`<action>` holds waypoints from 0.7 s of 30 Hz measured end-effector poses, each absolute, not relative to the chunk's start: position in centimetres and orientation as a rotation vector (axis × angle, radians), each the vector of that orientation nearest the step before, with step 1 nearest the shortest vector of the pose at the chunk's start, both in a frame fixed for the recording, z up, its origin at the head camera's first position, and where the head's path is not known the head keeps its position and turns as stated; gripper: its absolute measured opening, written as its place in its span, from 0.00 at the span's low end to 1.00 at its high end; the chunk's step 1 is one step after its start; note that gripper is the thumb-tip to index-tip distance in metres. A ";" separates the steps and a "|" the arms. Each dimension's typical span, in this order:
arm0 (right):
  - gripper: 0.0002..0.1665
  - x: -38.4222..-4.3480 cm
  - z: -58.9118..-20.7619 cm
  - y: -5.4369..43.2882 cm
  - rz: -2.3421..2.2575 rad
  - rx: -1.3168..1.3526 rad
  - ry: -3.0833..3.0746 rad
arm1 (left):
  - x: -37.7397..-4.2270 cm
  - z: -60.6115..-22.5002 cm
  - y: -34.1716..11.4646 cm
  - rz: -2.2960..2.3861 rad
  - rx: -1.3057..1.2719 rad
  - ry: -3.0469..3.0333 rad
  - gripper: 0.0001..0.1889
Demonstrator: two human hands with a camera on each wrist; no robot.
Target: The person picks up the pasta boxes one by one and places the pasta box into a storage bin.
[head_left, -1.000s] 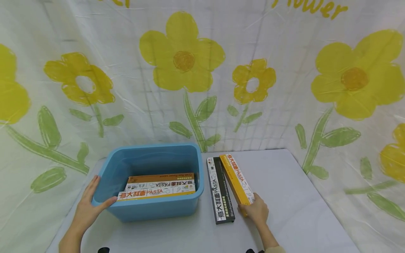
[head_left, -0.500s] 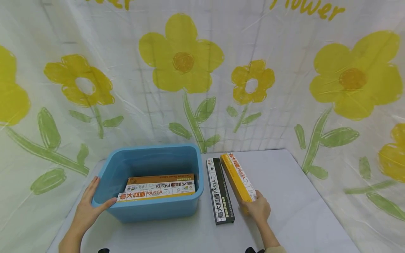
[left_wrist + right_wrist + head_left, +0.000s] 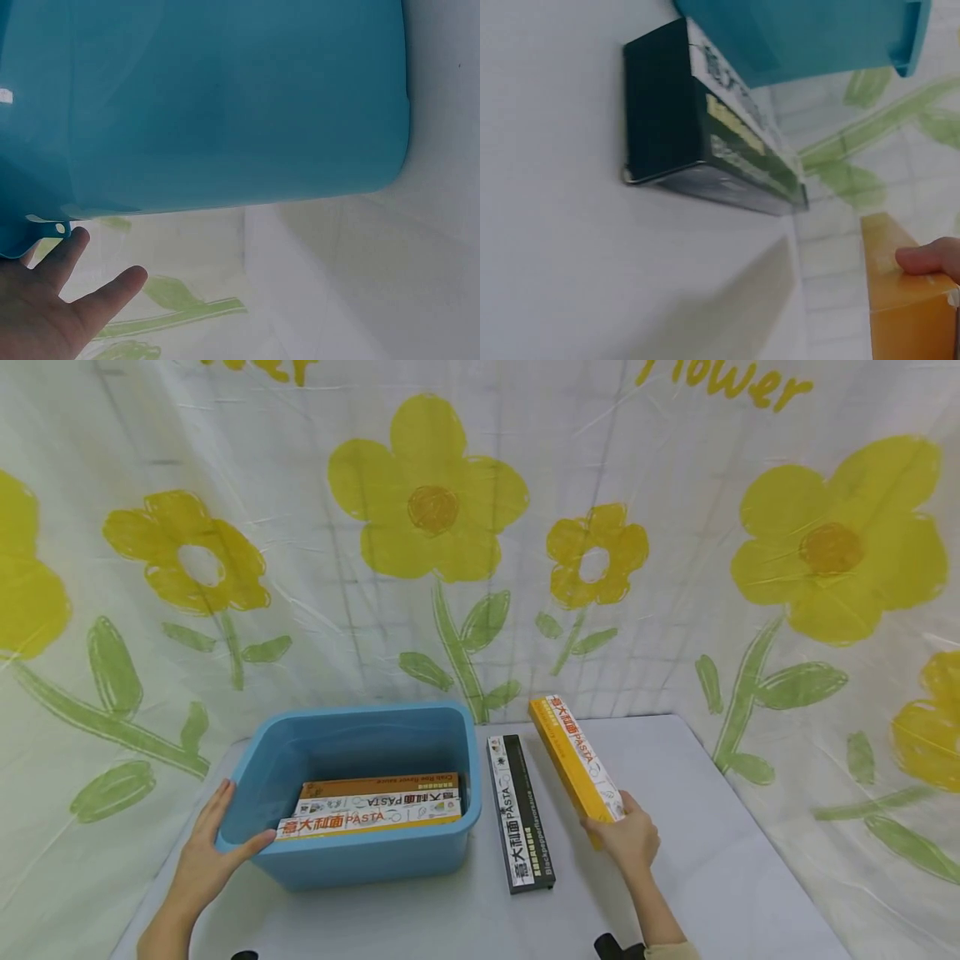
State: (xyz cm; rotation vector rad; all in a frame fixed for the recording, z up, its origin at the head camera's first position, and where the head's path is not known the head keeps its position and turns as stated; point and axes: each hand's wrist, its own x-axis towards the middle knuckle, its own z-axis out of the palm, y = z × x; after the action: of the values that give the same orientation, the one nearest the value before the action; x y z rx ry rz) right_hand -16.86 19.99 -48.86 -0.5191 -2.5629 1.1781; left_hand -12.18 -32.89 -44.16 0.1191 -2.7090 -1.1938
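A flowered curtain (image 3: pixel 675 485) backed the table (image 3: pixel 720 852)! Right of centre, the right hand (image 3: pixel 630 837) gripped the yellow box (image 3: pixel 572 760) by its near end, risking a far-end dip; lower left, the left hand (image 3: pixel 207 853) spread wide against the bin (image 3: pixel 367 860).

A: What is the person wearing on the right forearm (image 3: pixel 655 906)?

B: A light beige sleeve (image 3: pixel 672 952) is ending there, just its edge showing at the bottom of the head view. A small black piece (image 3: pixel 607 944) with a rounded end is sitting right beside it.

A: And on the left?

B: The left forearm (image 3: pixel 167 927) is showing bare down to the frame's edge. Another rounded black piece (image 3: pixel 244 955) is appearing near it, mostly cut off.

A: How are the hands looking?

B: Both the left hand (image 3: pixel 210 852) and the right hand (image 3: pixel 628 837) are showing bare, with slim fingers and rounded tips.
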 end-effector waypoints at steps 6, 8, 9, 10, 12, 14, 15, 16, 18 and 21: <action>0.49 -16.7 -46.9 20.5 1.195 -0.489 -2.551 | -12.2 -44.1 -32.8 -1.188 0.139 -2.720 0.52; 0.49 -16.6 -46.2 20.7 1.201 -0.477 -2.549 | -12.2 -44.1 -32.8 -1.187 0.137 -2.719 0.52; 0.49 -16.6 -45.9 20.7 1.211 -0.472 -2.547 | -12.2 -44.1 -32.8 -1.185 0.135 -2.716 0.52; 0.49 -16.5 -45.6 20.8 1.216 -0.466 -2.548 | -12.2 -44.1 -32.8 -1.185 0.131 -2.714 0.52; 0.49 -16.4 -44.9 20.9 1.232 -0.465 -2.547 | -12.2 -44.1 -32.9 -1.184 0.124 -2.711 0.52; 0.49 -16.2 -44.3 21.0 1.251 -0.463 -2.544 | -12.3 -44.2 -32.9 -1.182 0.118 -2.708 0.52; 0.49 -16.2 -44.0 21.1 1.257 -0.458 -2.544 | -12.3 -44.2 -32.8 -1.181 0.118 -2.708 0.52; 0.49 -16.1 -43.7 21.2 1.257 -0.454 -2.545 | -12.3 -44.2 -32.8 -1.183 0.117 -2.707 0.52; 0.49 -16.0 -43.1 21.3 1.261 -0.439 -2.559 | -12.3 -44.1 -32.8 -1.181 0.118 -2.710 0.52; 0.49 -16.1 -42.4 21.7 1.251 -0.409 -2.602 | -12.3 -44.1 -32.8 -1.183 0.118 -2.711 0.52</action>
State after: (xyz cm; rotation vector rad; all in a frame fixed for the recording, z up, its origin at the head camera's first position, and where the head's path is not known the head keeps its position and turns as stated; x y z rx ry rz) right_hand -16.07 21.67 -42.40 -0.4090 -2.6015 1.2509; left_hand -12.28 -32.76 -44.10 0.1175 -2.7112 -1.1834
